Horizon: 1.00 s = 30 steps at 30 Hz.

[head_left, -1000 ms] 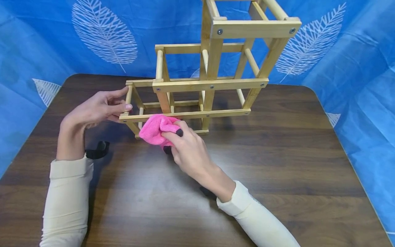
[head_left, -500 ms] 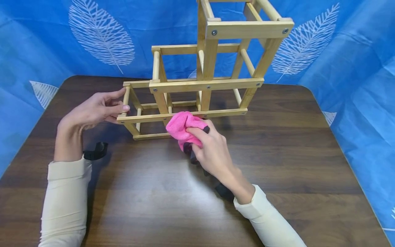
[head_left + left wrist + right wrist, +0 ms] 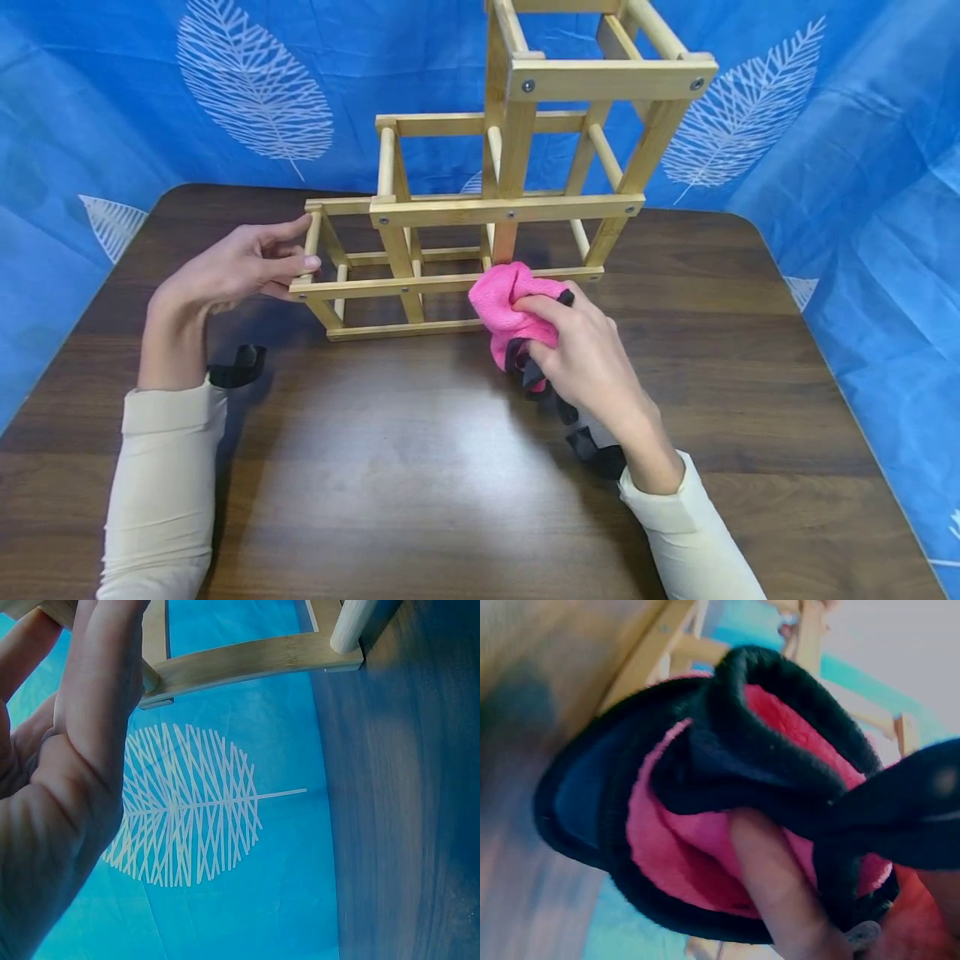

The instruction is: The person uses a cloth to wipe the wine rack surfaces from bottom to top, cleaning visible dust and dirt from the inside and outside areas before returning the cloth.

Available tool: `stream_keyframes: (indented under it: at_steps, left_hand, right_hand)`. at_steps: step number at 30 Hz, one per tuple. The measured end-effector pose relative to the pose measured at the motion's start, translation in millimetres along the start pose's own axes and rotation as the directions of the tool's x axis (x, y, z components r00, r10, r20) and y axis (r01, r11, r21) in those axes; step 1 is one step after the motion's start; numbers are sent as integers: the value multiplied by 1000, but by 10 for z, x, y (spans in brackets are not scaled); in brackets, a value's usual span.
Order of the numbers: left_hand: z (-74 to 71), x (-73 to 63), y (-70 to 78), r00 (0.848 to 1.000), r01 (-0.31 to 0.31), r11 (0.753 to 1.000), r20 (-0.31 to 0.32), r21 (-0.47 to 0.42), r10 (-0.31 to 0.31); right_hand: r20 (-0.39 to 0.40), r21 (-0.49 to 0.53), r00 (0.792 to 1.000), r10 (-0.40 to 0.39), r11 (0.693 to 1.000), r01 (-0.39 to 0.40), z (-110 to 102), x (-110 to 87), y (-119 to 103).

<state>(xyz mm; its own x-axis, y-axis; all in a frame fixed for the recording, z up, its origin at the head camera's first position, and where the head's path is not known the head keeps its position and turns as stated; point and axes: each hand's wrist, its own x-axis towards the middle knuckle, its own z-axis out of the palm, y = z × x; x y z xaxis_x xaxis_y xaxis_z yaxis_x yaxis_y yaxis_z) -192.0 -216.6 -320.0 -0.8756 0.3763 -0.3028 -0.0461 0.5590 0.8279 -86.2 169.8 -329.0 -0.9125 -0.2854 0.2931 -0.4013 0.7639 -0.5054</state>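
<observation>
A light wooden stepped rack (image 3: 442, 214) with three levels stands near the back of the table. At its left end, my left hand (image 3: 232, 262) grips the short dowel (image 3: 312, 236) of the lowest level between thumb and fingers. My right hand (image 3: 592, 358) holds a bunched pink cloth (image 3: 504, 302) with black edging against the lower front rail (image 3: 352, 288), below the middle upright. Close up in the right wrist view, one finger (image 3: 769, 877) lies over the folds of the cloth. Part of that rail is hidden behind the cloth.
The dark wood-grain table (image 3: 375, 483) has rounded back corners. Behind and beside it hangs a blue curtain (image 3: 360, 58) with white leaf prints. Black straps (image 3: 238, 367) are near the left wrist, and others (image 3: 596, 454) hang below the right wrist.
My right hand has moved the pink cloth rightward along the lower front rail, from near its left end to past its middle. My left hand keeps its grip on the dowel.
</observation>
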Motion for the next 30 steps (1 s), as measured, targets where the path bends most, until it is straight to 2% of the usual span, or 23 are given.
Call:
stream_keyframes:
  at_steps: [8,15,21,30]
  left_hand:
    - [-9,-10,0,1000,-4,1000,-2,13,4]
    - [-9,-14,-2,1000,-5,1000,0,11,5]
    - [3,-11,0,1000,-5,1000,0,7,5]
    - [0,-9,2,1000,-13,1000,-2,-2,13]
  right_hand:
    - [44,-4,999,27,1000,-27,-176,-12,110]
    - [10,-5,999,36,999,-36,-272,-52,140]
    - [19,-25,997,79,997,-78,-357,-80,174]
    - [48,-43,991,126,991,-124,-598,-124,312]
